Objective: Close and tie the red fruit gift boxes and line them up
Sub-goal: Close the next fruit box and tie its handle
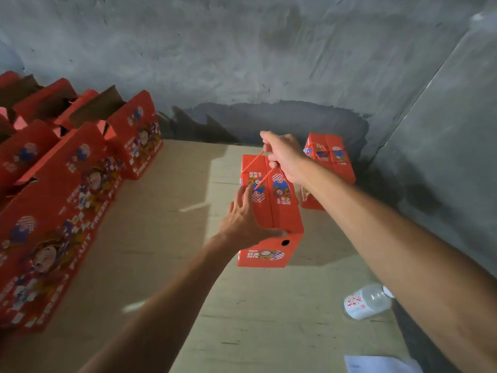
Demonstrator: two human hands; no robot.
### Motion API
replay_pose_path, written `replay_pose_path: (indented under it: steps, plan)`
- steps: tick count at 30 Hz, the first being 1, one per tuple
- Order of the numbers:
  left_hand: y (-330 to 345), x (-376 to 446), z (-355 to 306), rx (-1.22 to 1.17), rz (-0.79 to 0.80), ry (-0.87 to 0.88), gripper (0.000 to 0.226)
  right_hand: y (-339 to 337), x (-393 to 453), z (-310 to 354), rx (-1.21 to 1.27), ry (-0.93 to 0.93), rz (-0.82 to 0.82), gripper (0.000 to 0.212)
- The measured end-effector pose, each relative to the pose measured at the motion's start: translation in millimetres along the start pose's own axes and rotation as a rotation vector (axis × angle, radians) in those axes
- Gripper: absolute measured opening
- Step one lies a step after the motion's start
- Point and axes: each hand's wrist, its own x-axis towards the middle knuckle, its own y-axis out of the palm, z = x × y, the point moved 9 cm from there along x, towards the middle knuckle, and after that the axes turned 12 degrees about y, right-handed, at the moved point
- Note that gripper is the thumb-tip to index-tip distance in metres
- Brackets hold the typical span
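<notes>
Water bottle (367, 301) lying nearest, closed red box (271, 208) beyond it, left hand (243, 219) spread flat on box, right hand (282, 154) pinching its red cord (265, 177), second closed box (329, 160) just behind.

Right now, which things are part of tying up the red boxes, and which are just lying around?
Part of the job:
- closed red box, left hand resting on it
- red-and-white cord, pinched by the right hand
- finished box by the wall
- open boxes on the left

Just lying about:
- water bottle
- white paper
</notes>
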Motion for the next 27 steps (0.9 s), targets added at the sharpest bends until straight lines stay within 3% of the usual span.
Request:
replay_pose_path:
  steps: [15,20,24,27]
  plan:
    - [55,214,31,0.073,-0.006,0.026,0.133,-90,171,-4,-0.051,-0.035,-0.181,0.038]
    - [78,268,29,0.070,0.008,0.083,0.123,-121,210,-16,-0.074,-0.044,-0.219,0.026]
    - [89,302,32,0.044,0.075,0.081,0.119,-146,233,-40,0.063,-0.005,-0.187,0.016]
    - [93,311,31,0.001,0.041,0.065,0.104,-151,239,-50,-0.139,-0.036,-0.199,0.015]
